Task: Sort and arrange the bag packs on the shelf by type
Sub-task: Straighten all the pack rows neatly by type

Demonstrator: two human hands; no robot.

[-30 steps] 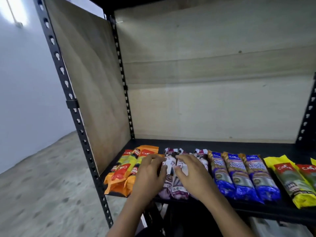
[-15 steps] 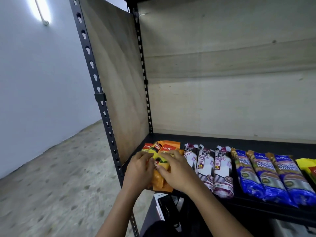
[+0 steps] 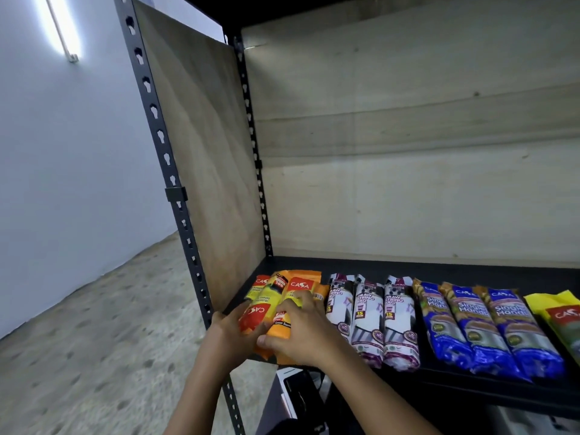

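Note:
On the black shelf [image 3: 470, 271], bag packs lie in rows by colour. The orange packs [image 3: 301, 284] sit at the far left, overlapping one another. Both hands are on them: my left hand [image 3: 229, 334] holds their left side and my right hand [image 3: 301, 334] presses over their front ends. To the right lie three white and purple drawstring packs [image 3: 368, 315], then three blue single-handle packs [image 3: 470, 324], then a yellow pack [image 3: 561, 318] cut off by the frame edge.
A wooden side panel [image 3: 201, 171] and a perforated black upright [image 3: 175, 196] close off the shelf's left end. A wooden back panel [image 3: 423, 183] stands behind. Concrete floor [image 3: 94, 340] lies left. Dark items [image 3: 301, 400] sit below the shelf.
Both hands left the white and purple packs and moved left onto the orange packs. My view swung left, so the yellow packs slid toward the right edge.

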